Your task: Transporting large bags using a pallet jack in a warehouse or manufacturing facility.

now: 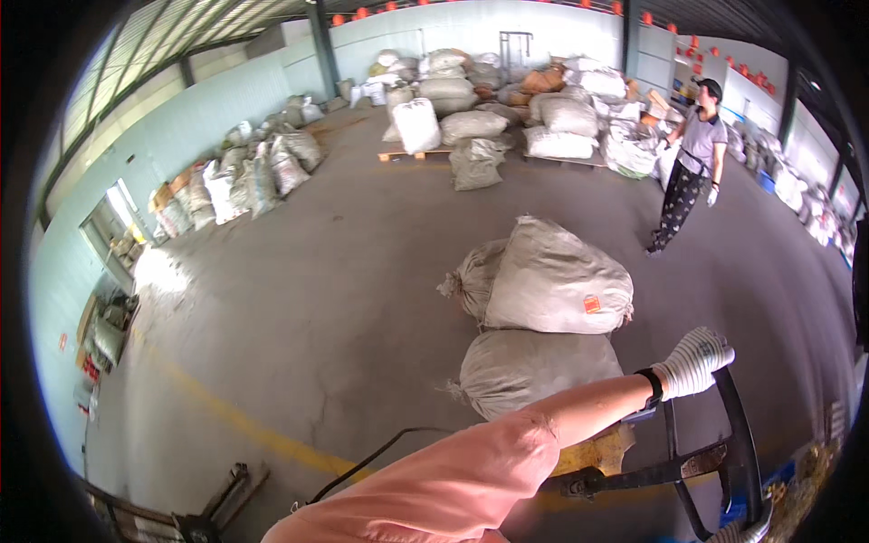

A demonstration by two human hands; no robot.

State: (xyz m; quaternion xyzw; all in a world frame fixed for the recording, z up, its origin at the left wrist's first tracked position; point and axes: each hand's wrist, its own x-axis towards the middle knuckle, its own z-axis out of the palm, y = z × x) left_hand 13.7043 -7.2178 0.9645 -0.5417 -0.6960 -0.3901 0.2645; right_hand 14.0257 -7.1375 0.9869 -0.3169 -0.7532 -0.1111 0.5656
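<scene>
My left hand [695, 364], in a white striped knit glove with a black band at the wrist, is closed round the upper end of a black looped pallet jack handle [744, 434]. My pink-sleeved left arm reaches across from the lower edge. At the lower right, my right hand [744, 532], also gloved, closes on the other end of the loop; the frame cuts most of it off. Beyond the handle, a bulging woven sack [557, 281] rests against another sack [478, 276] and above a third [534, 366]. Part of the yellow jack body [602, 451] shows below them.
A person [697, 158] in a grey shirt and gloves stands at the right. Piled sacks [444, 90] line the back wall, some on a wooden pallet [403, 156]. More sacks [276, 167] lean along the left wall. A yellow line [244, 430] crosses the concrete floor.
</scene>
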